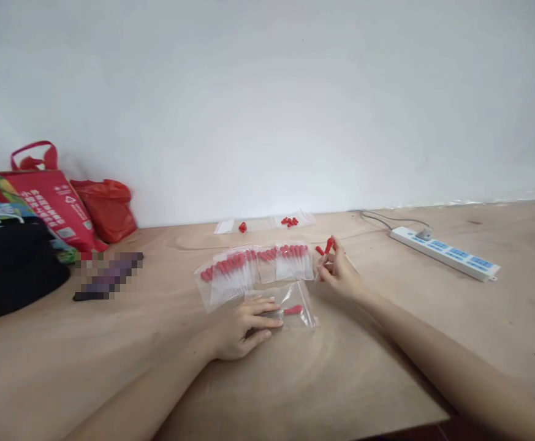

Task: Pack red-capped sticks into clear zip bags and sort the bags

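My left hand (249, 324) lies flat with fingers spread on a clear zip bag (306, 300) near the table's front. One red-topped dropper (293, 310) shows inside that bag. My right hand (339, 272) pinches another red-topped dropper (330, 245) to the right, its bulb pointing up; a further red bulb (319, 250) is beside it. Behind my left hand, overlapping clear bags (230, 269) hold several red-topped droppers in a row, and more such droppers (295, 251) lie at the row's right end.
Farther back lie bags with small red pieces (290, 222) and a red piece (242, 227). A white power strip (446, 252) with its cable is at right. At left are a phone-like dark object (111, 277), a black item (14, 269) and red bags (106, 208). The wall stands behind.
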{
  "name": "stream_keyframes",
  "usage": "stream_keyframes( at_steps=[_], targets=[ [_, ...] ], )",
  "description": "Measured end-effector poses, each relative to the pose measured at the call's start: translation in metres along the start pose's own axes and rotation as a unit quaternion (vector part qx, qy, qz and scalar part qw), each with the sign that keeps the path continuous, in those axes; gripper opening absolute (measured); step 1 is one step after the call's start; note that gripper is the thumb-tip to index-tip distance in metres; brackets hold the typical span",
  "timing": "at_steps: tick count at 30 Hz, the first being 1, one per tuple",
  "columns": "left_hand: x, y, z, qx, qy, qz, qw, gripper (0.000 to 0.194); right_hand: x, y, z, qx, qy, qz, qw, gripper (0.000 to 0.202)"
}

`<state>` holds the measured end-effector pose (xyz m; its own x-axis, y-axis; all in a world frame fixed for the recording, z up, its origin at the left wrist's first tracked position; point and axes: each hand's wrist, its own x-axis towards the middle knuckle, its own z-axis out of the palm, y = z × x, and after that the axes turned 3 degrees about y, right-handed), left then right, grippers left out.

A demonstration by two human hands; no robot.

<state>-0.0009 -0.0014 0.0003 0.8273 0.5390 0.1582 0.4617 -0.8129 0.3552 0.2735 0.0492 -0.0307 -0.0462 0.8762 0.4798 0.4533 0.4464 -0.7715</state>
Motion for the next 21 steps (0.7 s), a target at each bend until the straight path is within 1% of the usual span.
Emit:
stream_keyframes(
  at_steps=[1,3,8,10,12,15,17,19,21],
  targets=[
    [0.000,-0.001,0.000,-0.001,0.002,0.002,1.000,0.031,-0.004,-0.005,0.004,0.045,-0.013,0.017,0.999,0.077],
    [0.000,-0.002,0.001,-0.002,0.005,0.005,1.000,0.031,-0.010,-0.013,0.010,0.109,-0.017,0.044,0.993,0.082],
    [0.002,-0.002,0.001,-0.006,0.009,0.007,1.000,0.030,-0.014,-0.021,0.015,0.165,0.008,0.098,0.981,0.084],
    [0.002,-0.001,0.001,-0.009,0.012,0.008,1.000,0.030,-0.014,-0.021,0.016,0.191,-0.009,0.123,0.974,0.076],
    [0.002,-0.001,0.001,-0.013,0.017,0.008,1.000,0.030,-0.016,-0.019,0.019,0.226,-0.043,0.136,0.964,0.061],
    [0.001,0.000,0.001,-0.014,0.019,0.006,1.000,0.030,-0.019,-0.014,0.021,0.254,-0.082,0.113,0.957,0.040],
    [0.001,0.000,0.002,-0.012,0.015,0.000,1.000,0.030,-0.019,-0.010,0.018,0.230,-0.094,0.079,0.966,0.034],
    [0.000,-0.001,0.002,-0.007,0.011,-0.007,1.000,0.030,-0.017,-0.008,0.010,0.165,-0.108,0.032,0.980,0.031],
    [0.000,-0.002,0.003,-0.001,0.012,-0.013,1.000,0.031,-0.014,-0.009,0.000,0.073,-0.129,-0.030,0.988,0.027]
  ],
)
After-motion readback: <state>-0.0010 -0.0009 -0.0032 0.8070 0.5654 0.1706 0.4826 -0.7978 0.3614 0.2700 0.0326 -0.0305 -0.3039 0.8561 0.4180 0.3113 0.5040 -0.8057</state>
